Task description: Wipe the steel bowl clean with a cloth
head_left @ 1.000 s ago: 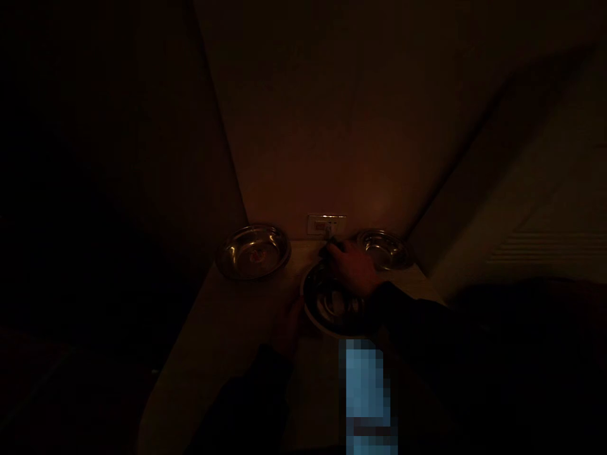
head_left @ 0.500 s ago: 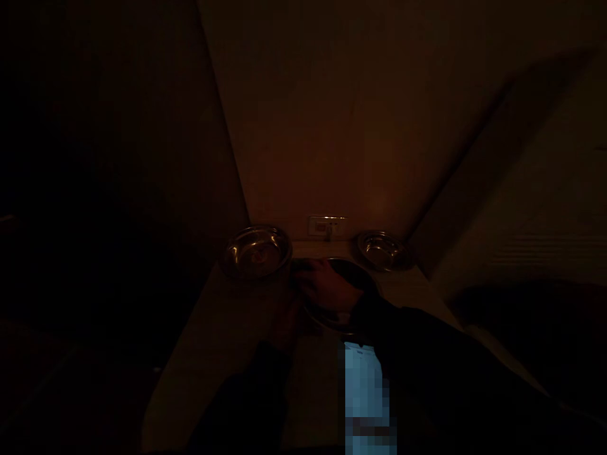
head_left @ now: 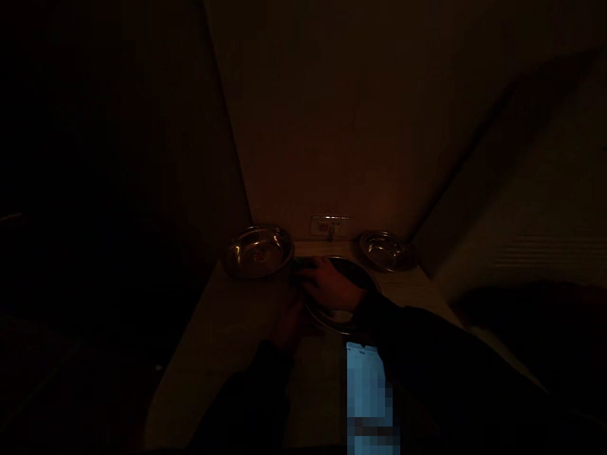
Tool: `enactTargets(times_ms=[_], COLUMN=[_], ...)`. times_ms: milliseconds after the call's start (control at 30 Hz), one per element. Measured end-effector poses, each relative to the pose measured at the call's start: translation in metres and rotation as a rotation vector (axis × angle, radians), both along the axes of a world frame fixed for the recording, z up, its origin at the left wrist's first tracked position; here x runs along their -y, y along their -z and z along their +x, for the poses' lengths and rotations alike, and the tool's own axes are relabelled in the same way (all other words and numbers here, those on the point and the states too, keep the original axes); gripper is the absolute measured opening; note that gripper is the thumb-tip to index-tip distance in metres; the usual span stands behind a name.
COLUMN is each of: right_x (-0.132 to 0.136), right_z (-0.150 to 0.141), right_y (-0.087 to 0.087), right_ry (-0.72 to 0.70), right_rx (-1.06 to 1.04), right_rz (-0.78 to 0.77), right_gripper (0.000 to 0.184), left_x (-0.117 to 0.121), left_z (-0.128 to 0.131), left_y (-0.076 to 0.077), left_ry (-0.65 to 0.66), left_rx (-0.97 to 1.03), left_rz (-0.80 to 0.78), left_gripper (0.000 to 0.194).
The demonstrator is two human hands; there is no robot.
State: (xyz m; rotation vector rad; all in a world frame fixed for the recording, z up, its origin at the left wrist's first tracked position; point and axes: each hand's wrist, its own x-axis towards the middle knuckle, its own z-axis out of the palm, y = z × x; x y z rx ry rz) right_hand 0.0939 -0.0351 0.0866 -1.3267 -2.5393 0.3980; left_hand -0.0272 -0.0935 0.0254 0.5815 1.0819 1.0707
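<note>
In very dim light my right hand [head_left: 331,285] reaches across a round metal plate [head_left: 353,272] with a shiny rim. Its fingers are bent and drawn together by the plate's left edge; whatever lies under them is lost in shadow. Just below and to the left is my left hand [head_left: 287,321], close to the right fingertips, with its own fingers too dark to make out. A shiny steel bowl [head_left: 258,268] stands at the back left, with a small reddish spot in it. Another, smaller steel bowl [head_left: 386,253] stands at the back right.
A lit phone [head_left: 367,379], its screen blurred, lies in front of the plate on the pale wooden table [head_left: 190,373]. Behind the bowls rises a wall with a socket panel [head_left: 329,226]. A dark, indistinct shape fills the right side.
The view has shifted very slightly. Both hands stay by the plate's left edge, with hardly any visible movement; bowls and phone rest where they were.
</note>
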Motion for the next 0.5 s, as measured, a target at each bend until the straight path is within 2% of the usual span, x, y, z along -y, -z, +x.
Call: enactTargets(times_ms=[133, 300, 400, 500], right_x=[-0.004, -0.002, -0.006, -0.009], right_z=[0.000, -0.005, -0.009, -0.013], right_y=[0.001, 0.003, 0.003, 0.005], right_ry=[0.097, 0.072, 0.183, 0.258], right_rx=[-0.038, -0.090, -0.114, -0.117], right_rz=[-0.010, -0.044, -0.033, -0.033], right_gripper=[0.035, 0.027, 0.032, 0.025], left_x=[-0.001, -0.002, -0.002, -0.002], left_z=[-0.001, -0.001, -0.001, -0.001], left_y=[0.000, 0.001, 0.001, 0.001], left_ry=[0.008, 0.018, 0.028, -0.002], left_rx=[0.001, 0.026, 0.034, 0.069], left_rz=[-0.016, -0.010, -0.014, -0.038], left_gripper=[0.055, 0.054, 0.055, 0.053])
